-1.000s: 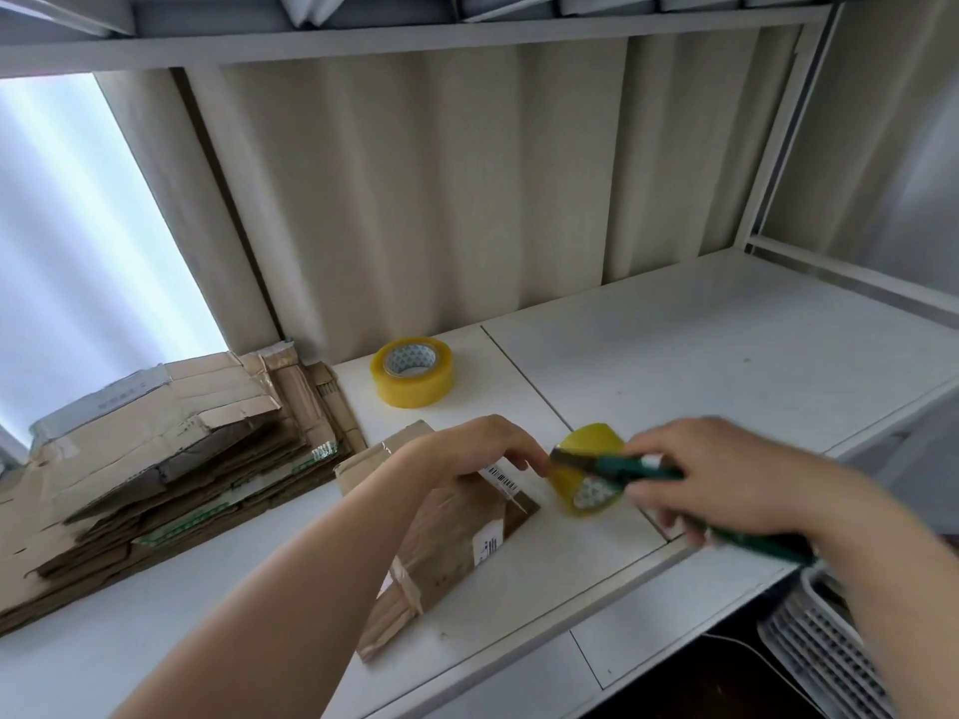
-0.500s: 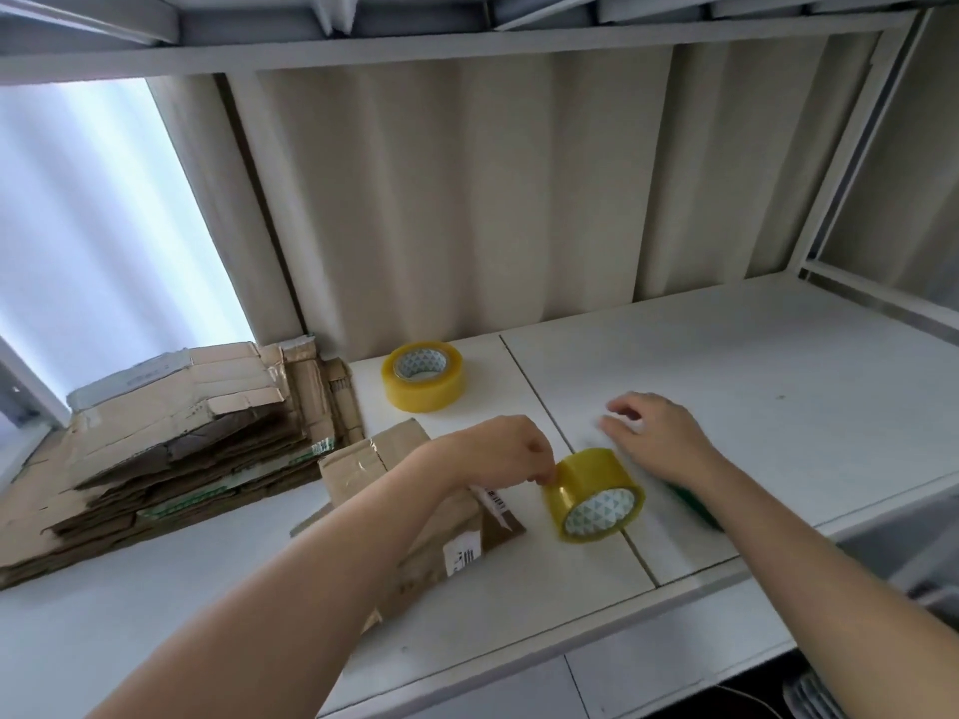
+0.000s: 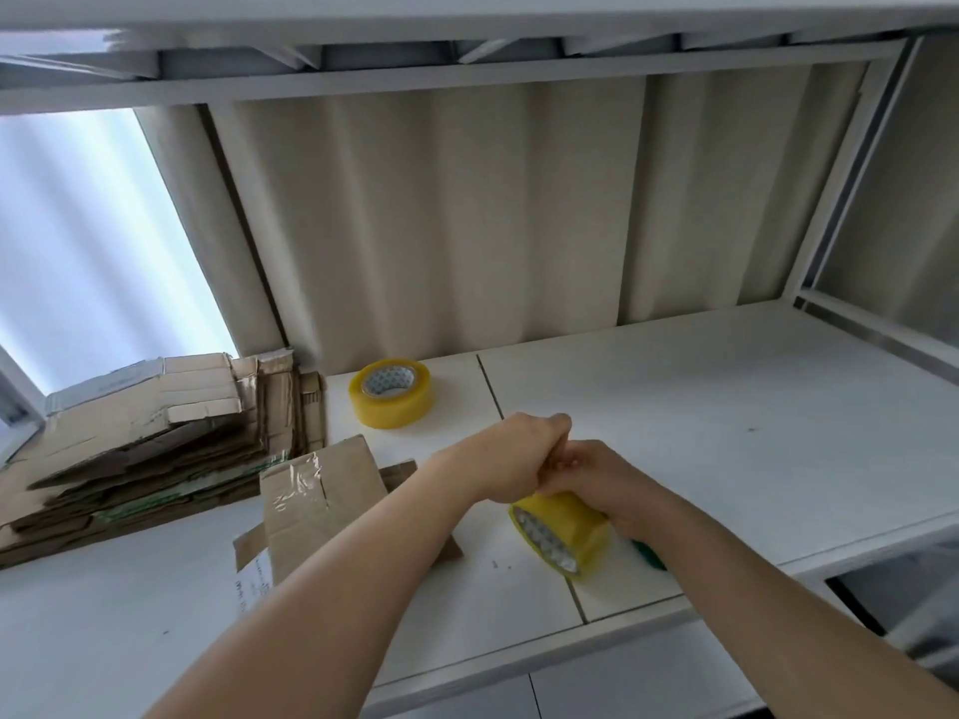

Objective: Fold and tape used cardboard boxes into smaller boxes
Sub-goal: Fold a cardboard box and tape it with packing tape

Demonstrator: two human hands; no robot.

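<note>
I look down on a white shelf (image 3: 726,407) made of panels, with a dark seam (image 3: 490,386) running from its back edge toward the front. A pale ribbed wall (image 3: 467,225) rises along the back edge. At the left, a bright window (image 3: 93,262) throws soft daylight in. Overhead runs a white beam (image 3: 467,80) of the upper shelf. A white post (image 3: 851,179) stands at the back right corner.

Label on cardboard box (image 3: 322,505): print too blurred to read.
</note>
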